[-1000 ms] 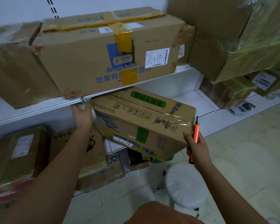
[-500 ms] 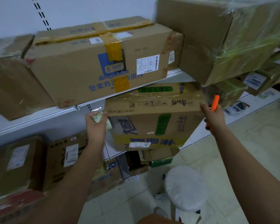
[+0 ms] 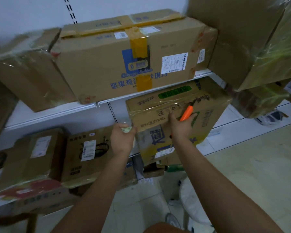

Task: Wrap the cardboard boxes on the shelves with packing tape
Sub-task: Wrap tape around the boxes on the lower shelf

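A cardboard box (image 3: pixel 207 105) with green and blue print sits tilted on the middle shelf, shiny clear tape across its upper front. My left hand (image 3: pixel 123 138) grips a roll of clear packing tape (image 3: pixel 126 129) at the box's left front corner. My right hand (image 3: pixel 181 125) holds an orange-handled cutter (image 3: pixel 186 113) against the box's front face, blade tip pointing up toward the top edge.
A long box (image 3: pixel 107 64) with yellow tape lies on the upper shelf (image 3: pixel 106 102), wrapped boxes either side. Labelled boxes (image 3: pixel 84 153) fill the lower shelf at left. A white round stool (image 3: pixel 191 195) stands on the tiled floor below my right arm.
My right hand has moved left from the box's right edge onto its front face, cutter with it. My left hand stays at the left corner with the tape roll. The view shifted right.
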`<state>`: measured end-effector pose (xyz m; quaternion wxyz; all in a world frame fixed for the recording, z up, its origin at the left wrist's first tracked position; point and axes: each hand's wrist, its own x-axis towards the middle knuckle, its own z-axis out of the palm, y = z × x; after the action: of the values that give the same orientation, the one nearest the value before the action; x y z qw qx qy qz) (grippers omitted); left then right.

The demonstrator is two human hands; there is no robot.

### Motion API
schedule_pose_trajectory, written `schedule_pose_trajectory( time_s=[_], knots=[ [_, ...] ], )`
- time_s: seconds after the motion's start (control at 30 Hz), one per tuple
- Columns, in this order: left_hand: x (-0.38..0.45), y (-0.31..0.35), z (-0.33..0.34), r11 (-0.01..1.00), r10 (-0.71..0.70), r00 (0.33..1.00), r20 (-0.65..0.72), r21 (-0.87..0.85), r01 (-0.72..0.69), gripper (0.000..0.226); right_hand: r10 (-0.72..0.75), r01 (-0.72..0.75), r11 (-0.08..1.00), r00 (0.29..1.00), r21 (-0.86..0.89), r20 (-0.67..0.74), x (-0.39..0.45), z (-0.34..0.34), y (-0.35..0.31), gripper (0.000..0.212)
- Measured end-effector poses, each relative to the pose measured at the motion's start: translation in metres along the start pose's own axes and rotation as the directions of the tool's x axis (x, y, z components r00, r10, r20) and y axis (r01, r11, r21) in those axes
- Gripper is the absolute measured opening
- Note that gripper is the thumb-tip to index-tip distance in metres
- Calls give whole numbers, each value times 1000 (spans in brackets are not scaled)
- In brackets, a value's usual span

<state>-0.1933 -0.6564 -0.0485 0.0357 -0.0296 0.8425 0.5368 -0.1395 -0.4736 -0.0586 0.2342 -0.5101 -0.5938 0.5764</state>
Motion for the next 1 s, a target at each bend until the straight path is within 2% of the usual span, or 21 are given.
schedule_pose_trajectory(
  time_s=[0.07,0.13,0.23,0.4,0.53,0.67,0.8,0.9,0.97,1.0],
  knots=[
    [4,0,-9,1000,3,1000,21,-25,-2,25,-42,45,997,998,-57,52,16,-6,-4,103],
    [12,0,-21,996,15,1000,-22,-86,-17,22,-75,89,989,990,-119,123,33,-15,-8,95],
    [26,-3,-34,994,73,994,-80,-79,-79,17,-96,128,978,977,-167,190,49,-23,-16,78],
    [52,5,-34,997,61,998,7,-47,-61,18,-67,99,986,971,-133,229,61,-26,-34,61],
    [72,27,-20,999,23,992,122,-36,-19,31,-157,183,977,966,-113,206,58,-22,-32,63],
    [86,34,-10,994,59,977,204,-99,-39,39,-143,165,984,956,-67,256,55,-27,-30,64],
    [79,20,-14,992,119,965,234,-57,-108,42,-107,128,989,964,-74,244,43,-26,-20,45],
    [59,7,-21,991,133,959,252,-51,-125,39,-26,42,997,969,-61,244,27,-18,-4,59],
    [42,-2,-26,988,151,955,255,-52,-143,37,-15,27,999,958,-37,287,23,-16,-8,70],
    [34,-7,-29,986,168,954,247,-40,-163,36,-21,34,999,947,-32,321,25,-14,-13,69]
  ],
)
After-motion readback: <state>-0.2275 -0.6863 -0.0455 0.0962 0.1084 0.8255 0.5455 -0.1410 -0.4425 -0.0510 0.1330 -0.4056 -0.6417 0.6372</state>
